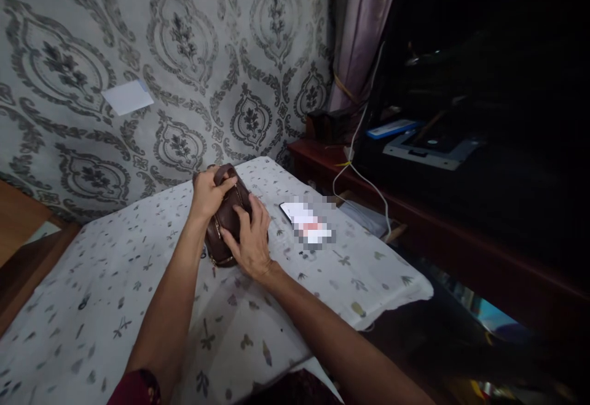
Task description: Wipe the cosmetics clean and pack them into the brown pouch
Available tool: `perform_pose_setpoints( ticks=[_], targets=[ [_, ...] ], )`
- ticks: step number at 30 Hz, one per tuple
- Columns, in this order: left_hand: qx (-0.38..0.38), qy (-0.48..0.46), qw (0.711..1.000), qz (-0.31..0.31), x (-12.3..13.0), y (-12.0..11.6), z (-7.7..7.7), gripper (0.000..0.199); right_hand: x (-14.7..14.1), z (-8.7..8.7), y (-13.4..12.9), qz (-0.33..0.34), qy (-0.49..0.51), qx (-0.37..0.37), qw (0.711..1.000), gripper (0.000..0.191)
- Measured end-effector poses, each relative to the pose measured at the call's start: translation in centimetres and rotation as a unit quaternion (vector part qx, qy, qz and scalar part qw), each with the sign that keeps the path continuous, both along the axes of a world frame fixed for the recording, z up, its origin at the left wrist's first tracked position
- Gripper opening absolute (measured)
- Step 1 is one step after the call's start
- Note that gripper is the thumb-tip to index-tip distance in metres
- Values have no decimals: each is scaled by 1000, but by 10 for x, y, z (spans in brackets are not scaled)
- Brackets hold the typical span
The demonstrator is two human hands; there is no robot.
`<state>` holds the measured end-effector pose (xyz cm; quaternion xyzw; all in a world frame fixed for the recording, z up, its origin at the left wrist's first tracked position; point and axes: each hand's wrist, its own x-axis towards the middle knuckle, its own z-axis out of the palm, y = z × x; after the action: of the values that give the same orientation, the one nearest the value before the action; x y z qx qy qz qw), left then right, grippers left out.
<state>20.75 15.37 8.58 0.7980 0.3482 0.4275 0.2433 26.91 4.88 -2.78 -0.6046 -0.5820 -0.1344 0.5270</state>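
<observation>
A dark brown bag with metal zips lies on a white patterned sheet, just left of the middle of the view. My left hand is closed on its upper end, by the strap. Across the bag's lower right side rests my right hand, fingers spread and bent, thumb near a zip. To the right of the bag a phone lies with its screen lit and blurred out.
A patterned wall stands behind the sheet, with a white card on it. At the right are a dark red wooden shelf, a white cable and a large dark screen. A wooden edge borders the left.
</observation>
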Motion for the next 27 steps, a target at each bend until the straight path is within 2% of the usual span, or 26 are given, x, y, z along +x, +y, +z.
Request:
perform_pose_setpoints(
  ticks=[3,5,10,12,16,18,22,27],
  targets=[
    [40,10,998,-45,-2,-2,1,22,1,0,1,4,-9,6,1000,45],
    [51,32,997,-53,-4,-2,3,21,1,-1,1,6,-15,9,1000,46],
    [-5,69,994,-88,-21,-2,13,22,2,-2,2,-1,-19,15,1000,49],
    [-25,65,994,-85,-36,-6,14,34,2,-2,3,-6,-19,22,1000,52],
    [-34,79,996,-29,-68,-22,0,65,1,-3,4,-6,-23,32,999,55],
    [-47,94,994,-30,-78,-29,-13,76,0,-4,4,0,-26,35,999,53],
    [-92,118,988,-46,-87,-36,-30,78,0,-4,4,9,-32,37,999,51],
    [-99,123,985,-63,-90,-35,-30,74,0,-4,4,14,-33,34,999,53]
  ],
)
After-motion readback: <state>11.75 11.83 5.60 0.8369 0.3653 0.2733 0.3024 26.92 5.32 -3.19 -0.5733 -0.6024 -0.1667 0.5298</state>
